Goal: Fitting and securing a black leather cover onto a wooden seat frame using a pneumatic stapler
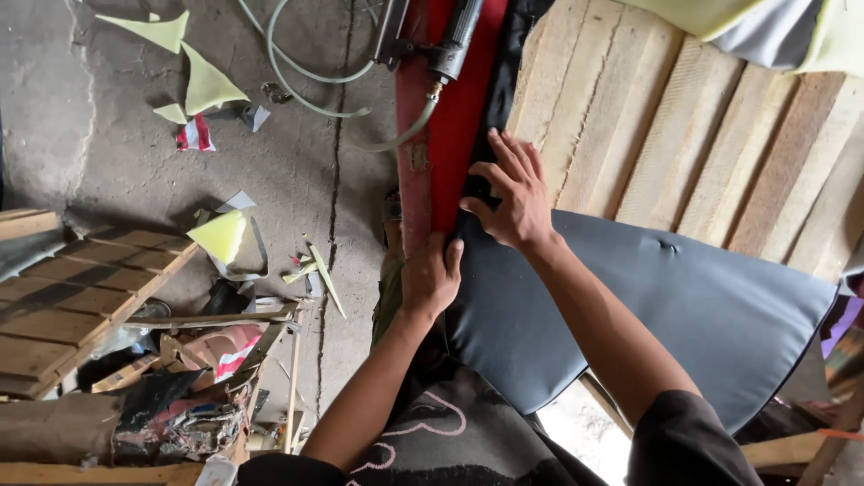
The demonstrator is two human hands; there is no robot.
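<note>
The left hand (430,279) grips the edge of the grey upholstery sheet (648,306) against the red panel (454,117), fingers closed. The right hand (508,193) presses flat, fingers spread. A pneumatic tool (450,40) with hose (306,81) lies above; foam scraps (209,85) litter the floor (108,162).

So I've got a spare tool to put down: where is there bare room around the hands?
Free: the wooden slats right of the right hand, above the grey upholstery sheet; also the concrete floor at upper left. Crowded: the scrap pile at lower left, and the red panel by the left hand, where an air tool and hose lie.
</note>
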